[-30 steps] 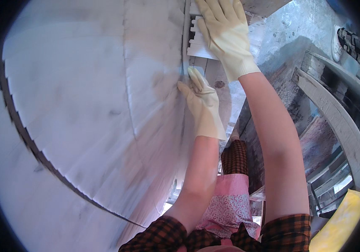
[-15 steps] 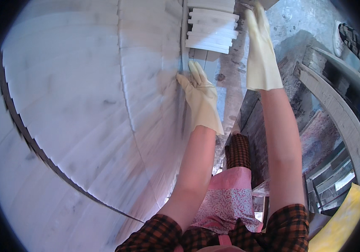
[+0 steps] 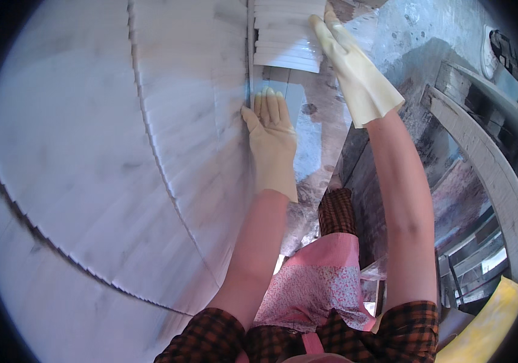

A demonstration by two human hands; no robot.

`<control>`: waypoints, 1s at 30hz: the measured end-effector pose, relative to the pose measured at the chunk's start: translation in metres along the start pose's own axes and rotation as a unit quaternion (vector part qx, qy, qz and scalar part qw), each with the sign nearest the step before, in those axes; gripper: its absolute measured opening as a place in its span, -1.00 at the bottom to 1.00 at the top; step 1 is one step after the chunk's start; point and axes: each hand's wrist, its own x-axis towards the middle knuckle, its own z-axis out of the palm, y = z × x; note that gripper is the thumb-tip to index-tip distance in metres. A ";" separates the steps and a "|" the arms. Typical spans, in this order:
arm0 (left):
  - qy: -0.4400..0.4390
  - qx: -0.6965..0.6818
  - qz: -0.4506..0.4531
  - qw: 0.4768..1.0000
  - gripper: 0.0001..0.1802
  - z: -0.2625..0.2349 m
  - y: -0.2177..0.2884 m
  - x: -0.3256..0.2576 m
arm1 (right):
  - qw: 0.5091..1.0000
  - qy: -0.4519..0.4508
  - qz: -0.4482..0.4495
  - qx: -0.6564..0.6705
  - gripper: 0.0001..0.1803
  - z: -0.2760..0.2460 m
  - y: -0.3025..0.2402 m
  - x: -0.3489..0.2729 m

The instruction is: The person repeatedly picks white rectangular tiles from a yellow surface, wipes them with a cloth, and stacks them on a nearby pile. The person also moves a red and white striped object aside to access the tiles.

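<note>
The left hand (image 3: 271, 136), grip open and empty, is just nearside of the strips (image 3: 286, 42); the right hand (image 3: 351, 63), grip loosely open, is at their right edge.

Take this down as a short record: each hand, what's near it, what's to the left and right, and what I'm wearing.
Left hand: the left hand, cream-gloved, empty, fingers extended, apart from the strips
Right hand: the right hand, cream-gloved, at the strips' right end; contact unclear
Between and ahead: white strips, lying side by side
Left side: large pale surface with stepped, curving seams
Right side: curved grey piece; yellow item at lower right
Clothing: pink apron, checked sleeves
</note>
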 end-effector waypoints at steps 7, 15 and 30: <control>-0.053 0.145 -0.085 0.984 -0.57 0.000 0.016 0.002 | 0.983 0.059 0.069 0.160 -0.22 -0.023 -0.007 -0.022; 0.014 0.202 -0.098 0.974 -0.56 0.008 0.023 -0.004 | 0.993 0.044 0.074 0.084 -0.16 -0.014 0.012 -0.030; 0.027 0.168 -0.165 0.971 -0.51 0.007 0.033 -0.002 | 0.971 0.017 0.077 0.226 -0.18 -0.051 0.018 -0.039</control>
